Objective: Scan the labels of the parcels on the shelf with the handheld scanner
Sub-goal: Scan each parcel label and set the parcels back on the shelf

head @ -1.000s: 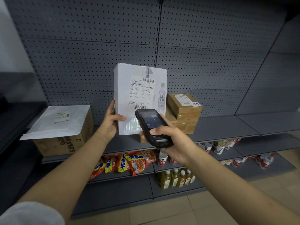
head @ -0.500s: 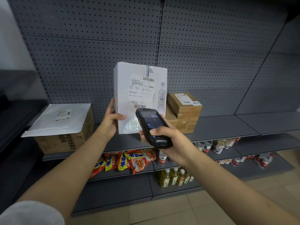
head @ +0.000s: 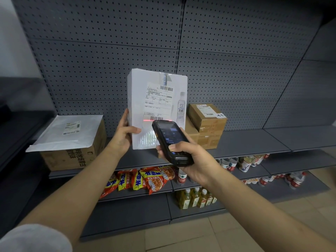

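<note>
White plastic-wrapped parcel [head: 145, 106] | left hand [head: 123, 135] grips its edge, upright, label facing out | right hand [head: 192, 160] clasps black handheld scanner [head: 171, 140], red beam beneath barcode

My left hand [head: 125, 135] grips the upright white parcel [head: 145, 110] at its left edge, and my right hand [head: 192, 159] holds the scanner [head: 171, 142] just in front of its lower right corner, so the middle of the shelf [head: 254, 140] is blocked. Left of my left hand there is a gap of bare shelf before the cardboard box [head: 72, 157], which carries a white mailer bag [head: 67, 131] on top. Just right of the parcel, 2 stacked brown boxes [head: 207, 124] close that side. Beyond them the shelf runs bare to the right edge. The pegboard wall [head: 109, 42] closes the back.
</note>
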